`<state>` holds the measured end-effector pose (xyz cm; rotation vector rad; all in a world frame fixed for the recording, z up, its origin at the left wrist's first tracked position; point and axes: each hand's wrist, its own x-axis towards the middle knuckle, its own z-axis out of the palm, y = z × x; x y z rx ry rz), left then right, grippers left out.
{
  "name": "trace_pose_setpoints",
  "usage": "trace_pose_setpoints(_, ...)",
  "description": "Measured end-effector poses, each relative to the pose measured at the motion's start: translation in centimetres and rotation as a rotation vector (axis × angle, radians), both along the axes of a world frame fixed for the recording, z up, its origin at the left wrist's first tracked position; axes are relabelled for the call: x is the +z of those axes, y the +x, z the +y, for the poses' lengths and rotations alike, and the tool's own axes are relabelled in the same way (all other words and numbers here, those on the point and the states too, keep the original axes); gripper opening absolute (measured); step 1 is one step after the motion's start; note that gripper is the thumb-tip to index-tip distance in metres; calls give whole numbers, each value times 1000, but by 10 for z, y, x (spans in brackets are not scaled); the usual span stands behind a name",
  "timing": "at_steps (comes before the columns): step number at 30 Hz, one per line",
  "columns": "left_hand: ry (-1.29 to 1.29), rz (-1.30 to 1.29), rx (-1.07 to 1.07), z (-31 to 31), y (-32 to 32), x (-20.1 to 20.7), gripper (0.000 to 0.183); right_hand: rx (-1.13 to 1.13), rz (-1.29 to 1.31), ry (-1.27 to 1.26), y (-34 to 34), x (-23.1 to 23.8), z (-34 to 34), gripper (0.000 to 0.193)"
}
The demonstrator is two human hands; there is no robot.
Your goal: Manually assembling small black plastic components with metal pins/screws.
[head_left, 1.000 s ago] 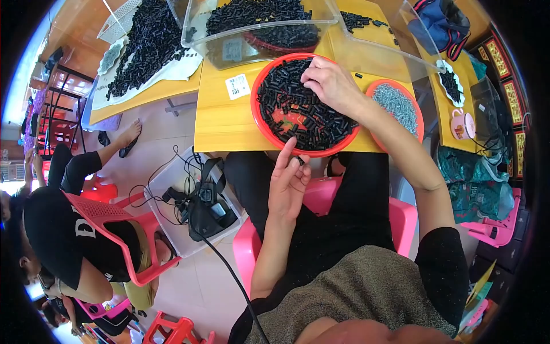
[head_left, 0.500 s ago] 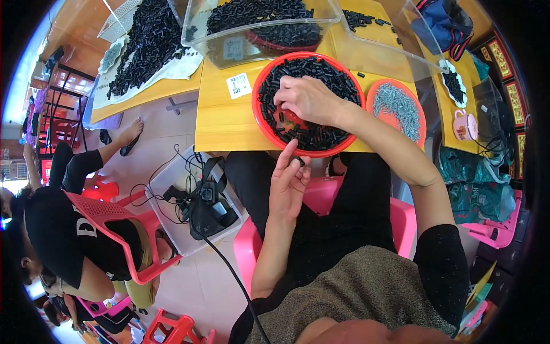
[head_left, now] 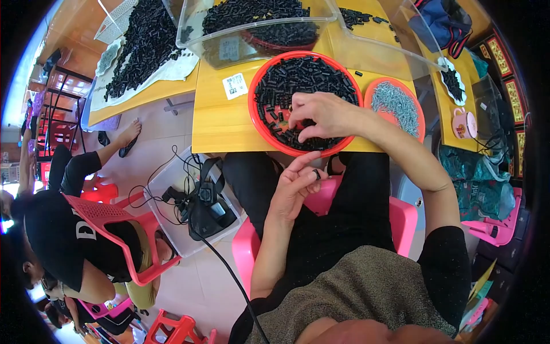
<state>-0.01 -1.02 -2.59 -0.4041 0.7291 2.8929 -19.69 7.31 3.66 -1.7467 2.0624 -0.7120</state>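
Observation:
A red basin full of short black plastic tubes stands at the front edge of the yellow table. My right hand is over the basin, its fingers curled down to the tubes and its thumb apart from them. I see no tube in its grip. Below the near rim is my left hand, palm turned up. Its thumb presses a short black tube against the fingers, while the index finger points towards the basin.
An orange-red dish of silvery screws stands right of the basin. Behind is a clear plastic bin with more tubes. A tube pile lies on white cloth at the left. A box of cables is on the floor; a seated person is farther left.
My right hand has shifted right and slightly nearer in the basin, and its thumb and fingers have parted. My left hand, with its tube, has moved slightly right and down.

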Motion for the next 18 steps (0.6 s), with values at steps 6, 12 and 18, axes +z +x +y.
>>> trace_pose_setpoints(6,-21,-10,-27,-1,-1,1,48,-232,142,-151,-26,-11,-3,10)
trace_pose_setpoints(12,-22,-16,-17,-1,0,-1,52,-197,125,-103,-18,3,9,5)
trace_pose_setpoints(18,-17,-9,-21,-1,0,0,53,-135,45,-17,-3,-1,10,6)
